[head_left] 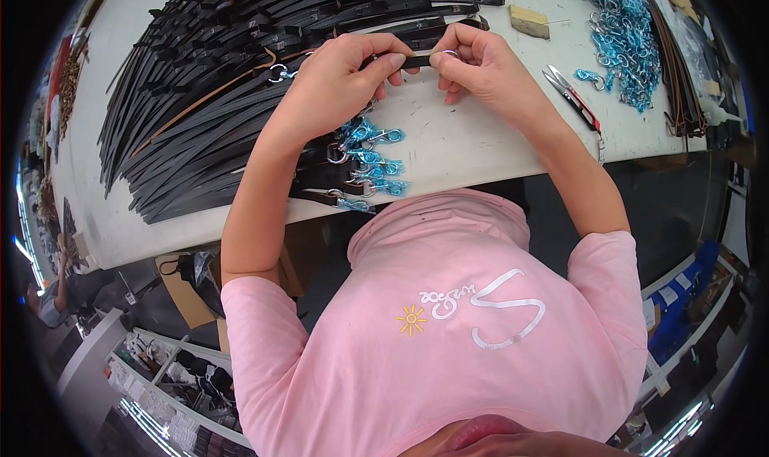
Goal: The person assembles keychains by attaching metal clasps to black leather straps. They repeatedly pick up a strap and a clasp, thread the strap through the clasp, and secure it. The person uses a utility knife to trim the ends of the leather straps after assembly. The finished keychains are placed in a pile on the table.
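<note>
Item held: black strap (418,60), a short end of it showing between the two hands, above the near middle of the white table (473,140).
Position to fingers: the strap end runs from the left hand (340,80) across to the right hand (481,66); thumb and forefinger tips of both hands meet on it from either side.
Metal ring (448,54): small, silvery, at the right fingertips, touching the strap end.
Left fingers: curled, thumb and forefinger pinching the strap; the other fingers folded under.
Right fingers: bent, thumb and forefinger pinched on the strap end and ring; the remaining fingers tucked below.
Strap stock: large heap of black straps (216,80) fanned across the far left of the table, reaching behind the left hand.
Finished pieces: straps with blue-wrapped snap hooks (372,157) lying under the left wrist, near the table's front edge.
Hook supply: pile of blue-wrapped hooks (621,32) at the far right.
Tools: thread snips (570,96) just beside the right forearm; small tan block (529,20) beyond the right hand.
Surface: white tabletop, front edge curving toward the person's pink shirt (448,329).
Room: shelving (160,377) at lower left, cardboard box (188,293) below the table.
Arm pose: both bare forearms reach forward from the lower edge, elbows wide, wrists converging over the table.
</note>
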Demonstrator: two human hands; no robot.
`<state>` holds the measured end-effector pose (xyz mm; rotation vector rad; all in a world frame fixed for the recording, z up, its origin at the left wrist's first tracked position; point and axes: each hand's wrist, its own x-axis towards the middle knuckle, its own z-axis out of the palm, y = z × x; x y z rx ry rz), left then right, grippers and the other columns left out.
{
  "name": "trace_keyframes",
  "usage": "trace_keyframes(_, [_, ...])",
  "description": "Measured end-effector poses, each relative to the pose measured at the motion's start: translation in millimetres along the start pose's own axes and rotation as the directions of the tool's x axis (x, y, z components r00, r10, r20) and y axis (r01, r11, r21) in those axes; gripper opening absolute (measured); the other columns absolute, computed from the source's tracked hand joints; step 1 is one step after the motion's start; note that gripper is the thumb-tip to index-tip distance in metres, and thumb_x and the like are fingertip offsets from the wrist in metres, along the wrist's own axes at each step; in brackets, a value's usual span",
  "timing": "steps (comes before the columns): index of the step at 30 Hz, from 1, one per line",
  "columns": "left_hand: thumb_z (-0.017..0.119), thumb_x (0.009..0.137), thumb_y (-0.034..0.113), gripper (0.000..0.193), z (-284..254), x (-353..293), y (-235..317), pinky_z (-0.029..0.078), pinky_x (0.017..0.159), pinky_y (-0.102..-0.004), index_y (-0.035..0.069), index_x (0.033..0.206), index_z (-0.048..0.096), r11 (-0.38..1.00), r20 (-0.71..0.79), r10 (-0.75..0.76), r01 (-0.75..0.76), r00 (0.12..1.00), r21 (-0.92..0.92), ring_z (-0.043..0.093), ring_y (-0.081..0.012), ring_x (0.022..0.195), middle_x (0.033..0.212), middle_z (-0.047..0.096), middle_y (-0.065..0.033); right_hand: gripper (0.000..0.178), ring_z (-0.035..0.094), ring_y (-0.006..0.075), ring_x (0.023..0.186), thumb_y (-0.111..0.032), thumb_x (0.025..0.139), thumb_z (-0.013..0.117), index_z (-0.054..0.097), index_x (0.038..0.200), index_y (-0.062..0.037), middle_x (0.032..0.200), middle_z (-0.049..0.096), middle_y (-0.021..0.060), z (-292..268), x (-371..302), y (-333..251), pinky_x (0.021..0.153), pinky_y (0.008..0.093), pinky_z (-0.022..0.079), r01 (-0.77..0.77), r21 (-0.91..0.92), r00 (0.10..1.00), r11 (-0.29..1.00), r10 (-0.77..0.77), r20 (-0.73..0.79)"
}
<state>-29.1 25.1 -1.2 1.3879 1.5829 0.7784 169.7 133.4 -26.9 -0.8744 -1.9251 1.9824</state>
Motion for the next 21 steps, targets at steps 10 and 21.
trace_keyframes(10, [0.063, 0.098, 0.024, 0.026, -0.3, 16.0, 6.7, 0.044, 0.058, -0.0213, 0.0, 0.102, 0.072, 0.994, 0.067, -0.014, 0.007, 0.998, 0.108, 0.053, -0.0045, 0.064, 0.074, 0.062, 0.0028, 0.018, 0.062, 0.0097, 0.066, -0.019, 0.094, 0.062, 0.06, 0.094, -0.001, 0.076, 0.064, 0.0043, 2.4, 0.6, 2.8, 0.062, 0.0251, 0.055, 0.01, 0.047, 1.0, 0.999, -0.009, -0.015])
trace_keyframes(21, [0.069, 0.095, 0.022, 0.025, 1.2, 10.5, -6.9, 0.047, 0.067, -0.0191, 0.005, 0.115, 0.071, 0.975, -0.024, 0.142, -0.136, 0.99, 0.173, 0.058, -0.005, 0.073, 0.084, 0.067, 0.0002, 0.027, 0.066, 0.0116, 0.076, -0.025, 0.097, 0.066, 0.061, 0.103, 0.0004, 0.082, 0.066, 0.006, -1.3, -1.9, 4.9, 0.07, 0.0258, 0.057, 0.038, 0.065, 0.999, 0.997, -0.038, 0.002])
